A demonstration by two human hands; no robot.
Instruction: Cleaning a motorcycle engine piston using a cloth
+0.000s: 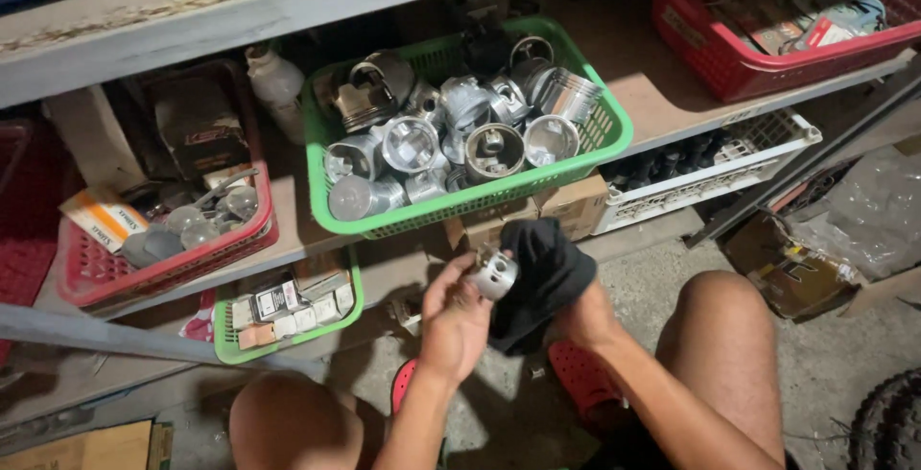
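We note left hand point(453, 321) clamped on a small metal piston point(494, 272), centre frame; right hand point(576, 317) presses a black cloth point(539, 278) at its 3 o'clock. Piston prob. rigid, dense, possibly oily; grip by skirt. Green basket point(614, 129) at 12.

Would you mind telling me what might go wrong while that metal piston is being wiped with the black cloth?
1. The left hand pinches the small silver metal piston only at the fingertips, above a concrete floor; it might slip and get dented.
2. The black cloth covers the right hand, so fingers could catch on an edge unseen.
3. The green plastic basket heaped with pistons juts past the shelf edge just above; a knock may tip it.
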